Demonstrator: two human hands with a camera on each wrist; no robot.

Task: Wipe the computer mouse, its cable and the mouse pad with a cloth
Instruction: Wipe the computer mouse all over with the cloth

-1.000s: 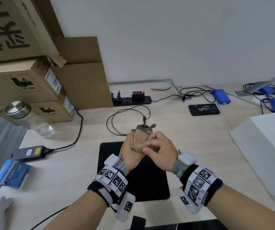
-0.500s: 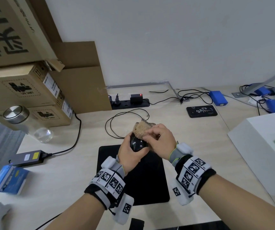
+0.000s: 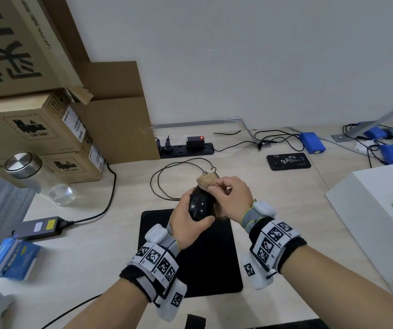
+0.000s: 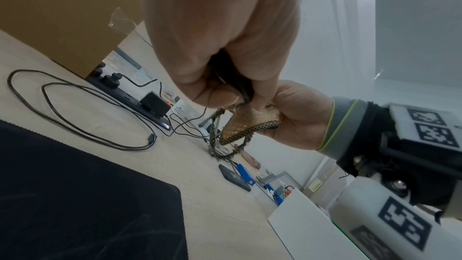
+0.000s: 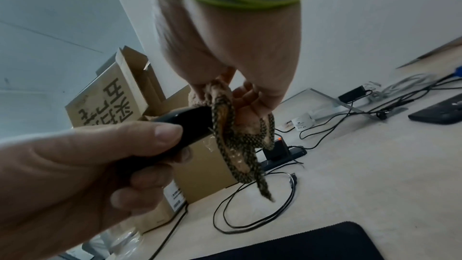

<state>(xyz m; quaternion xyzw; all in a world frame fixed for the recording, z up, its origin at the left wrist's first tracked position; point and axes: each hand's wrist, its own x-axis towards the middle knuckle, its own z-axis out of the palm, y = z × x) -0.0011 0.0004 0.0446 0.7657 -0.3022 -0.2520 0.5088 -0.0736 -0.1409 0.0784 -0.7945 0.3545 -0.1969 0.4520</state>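
Head view: left hand (image 3: 189, 227) curled around black computer mouse (image 3: 200, 205), held lifted above black mouse pad (image 3: 212, 269) on pale surface (image 3: 91, 245). Right hand (image 3: 232, 199) pinching tan cloth (image 3: 208, 181) against far end of mouse, thumb and fingers bent on the fabric. Mouse cable (image 3: 167, 176) looped on surface beyond both hands, before power strip (image 3: 186, 148). Glass jar (image 3: 36, 176) with metal lid and cardboard boxes (image 3: 36, 129) to the left; black adapter (image 3: 39, 227) near left edge.

Left wrist view: left hand (image 4: 220, 33) closed on dark mouse body (image 4: 237, 80), mostly hidden by fingers. Cloth (image 4: 250, 124) with dark netted edge gripped in right hand (image 4: 297, 114), touching mouse tip. Cable (image 4: 82, 110) coiled on surface just past mouse pad (image 4: 75, 195) corner.

Right wrist view: right hand (image 5: 230, 46) clamped on bunched cloth (image 5: 232, 137), its netted edge hanging down. Mouse (image 5: 175, 131) gripped between thumb and fingers of left hand (image 5: 75, 175), front end meeting the cloth.

Compared with one second ago: cloth then draped over most of the mouse, now at its far end only, glossy back exposed; both hands slightly farther from the body.
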